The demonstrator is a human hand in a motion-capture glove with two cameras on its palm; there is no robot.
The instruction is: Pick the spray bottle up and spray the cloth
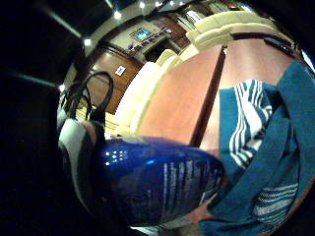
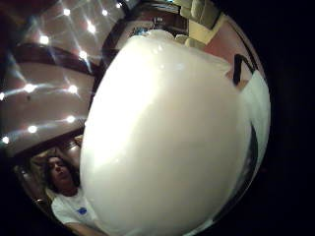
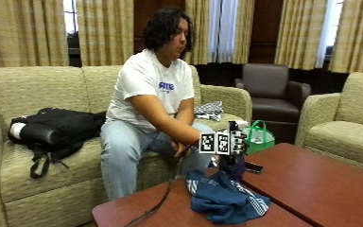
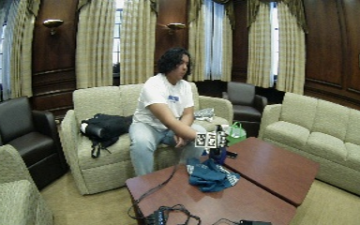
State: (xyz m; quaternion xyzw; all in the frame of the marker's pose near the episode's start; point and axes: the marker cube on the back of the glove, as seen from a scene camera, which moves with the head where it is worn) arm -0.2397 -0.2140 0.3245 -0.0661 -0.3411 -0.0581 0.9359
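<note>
A person seated on a sofa holds the gloved right hand over the near edge of a reddish wooden table, with the spray bottle upright in that hand, its dark blue body directly above the cloth. Both palm views are largely filled by the bottle, the blue labelled body in one and the white upper part in the other, so the bottle lies against the palm; the fingers appear wrapped round it, though their tips are not visible. The cloth, blue with white stripes, lies crumpled on the table beneath and beside the bottle's base.
</note>
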